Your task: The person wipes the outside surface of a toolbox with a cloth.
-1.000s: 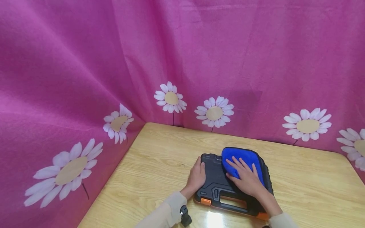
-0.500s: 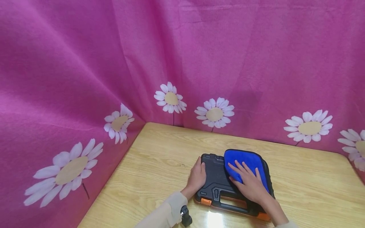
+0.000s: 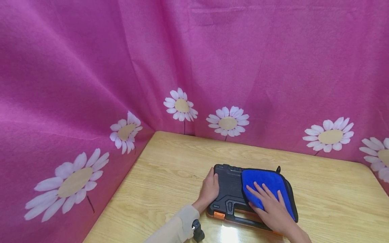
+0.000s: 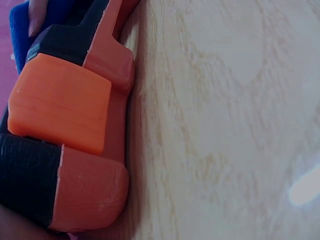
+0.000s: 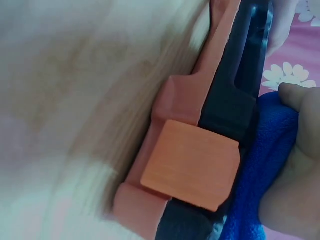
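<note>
A black plastic carry case (image 3: 228, 184) with orange latches lies flat on the table, its handle toward me. My left hand (image 3: 209, 186) holds the case by its left side. A blue cloth (image 3: 267, 177) with black edging covers the right part of the lid. My right hand (image 3: 270, 206) rests on the cloth with fingers spread and straight. Close up in the left wrist view is one orange latch (image 4: 60, 102). The right wrist view shows the other latch (image 5: 192, 165), with the cloth bunched beneath my palm.
The wooden table (image 3: 170, 162) extends around the case. A purple curtain (image 3: 261, 60) with white daisies hangs behind and to the left. A small black device (image 3: 198, 231) is strapped at my left wrist.
My right hand has wiped the cloth toward me and slightly right over the lid, uncovering the lid's far edge. A black loop now shows at the cloth's far corner. My left hand stays put.
</note>
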A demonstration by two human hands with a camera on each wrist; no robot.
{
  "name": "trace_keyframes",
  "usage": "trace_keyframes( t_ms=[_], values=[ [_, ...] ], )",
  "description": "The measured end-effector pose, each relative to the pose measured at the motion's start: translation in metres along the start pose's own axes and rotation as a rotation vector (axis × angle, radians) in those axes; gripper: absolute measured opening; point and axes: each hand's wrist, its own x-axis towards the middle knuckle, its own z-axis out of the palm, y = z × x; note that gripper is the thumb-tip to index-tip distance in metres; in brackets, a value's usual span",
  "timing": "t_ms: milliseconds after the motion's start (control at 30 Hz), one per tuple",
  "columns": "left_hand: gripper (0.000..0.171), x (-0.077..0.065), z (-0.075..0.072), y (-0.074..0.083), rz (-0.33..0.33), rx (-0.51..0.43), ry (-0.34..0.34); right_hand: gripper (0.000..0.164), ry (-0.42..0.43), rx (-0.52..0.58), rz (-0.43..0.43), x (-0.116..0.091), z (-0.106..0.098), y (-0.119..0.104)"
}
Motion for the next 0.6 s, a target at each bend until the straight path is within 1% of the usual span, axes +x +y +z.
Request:
trace_keyframes(
  t_ms=[333, 467, 600],
  values=[
    [0.047, 0.0, 0.001, -0.002, -0.006, -0.005, -0.006, 0.066, -0.089, 0.005, 0.089, -0.021, 0.0, -0.004],
    [0.046, 0.0, 0.0, -0.002, 0.005, -0.004, -0.003, 0.066, -0.096, 0.006, 0.101, -0.025, 0.0, -0.005],
    [0.046, 0.0, 0.0, -0.001, 0.005, -0.006, -0.003, 0.066, -0.082, 0.002, 0.103, -0.027, -0.001, -0.004]
  ],
)
